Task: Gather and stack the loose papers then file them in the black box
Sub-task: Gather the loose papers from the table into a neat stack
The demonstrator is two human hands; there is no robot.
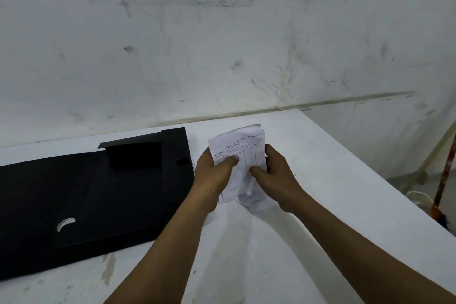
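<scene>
Flat black cardboard file box point(93, 195) lies opened out on the white table point(320, 180), flap raised at its far edge. Just right of the box, both hands hold a small bundle of white printed slips point(243, 153) upright, lower edges near the tabletop. Left hand point(212, 175) and right hand point(274, 175) are each closed on the bundle, thumbs across its face. Judgement: grip squares edges before filing; filing not begun.
</scene>
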